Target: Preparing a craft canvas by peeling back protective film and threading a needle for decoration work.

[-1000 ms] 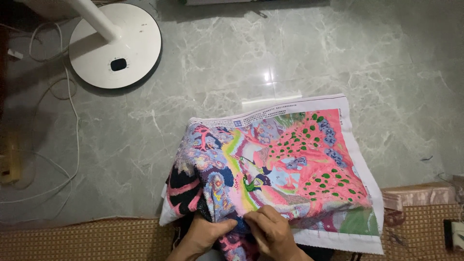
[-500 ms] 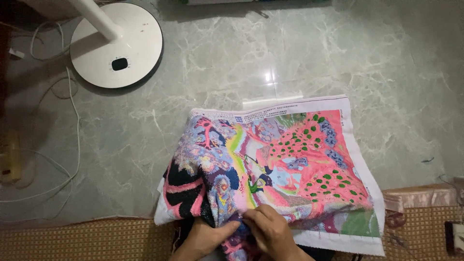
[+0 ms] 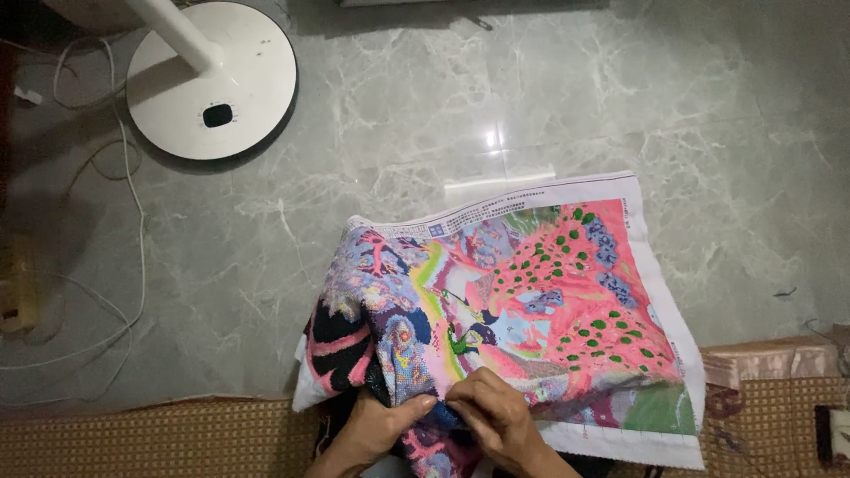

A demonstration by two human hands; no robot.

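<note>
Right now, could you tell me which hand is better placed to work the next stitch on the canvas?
Probably the right hand: its fingertips pinch the canvas on the top face. The left hand grips the bunched fold beside it, steadying the cloth.

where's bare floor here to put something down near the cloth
Bare marble floor lies beyond the embroidery cloth, and between the cloth and the white fan base. It is crowded where the left hand and right hand pinch the cloth, and along the cords.

Woven cloth canvas (image 3: 531,301), glossy marble floor (image 3: 443,115)
</note>
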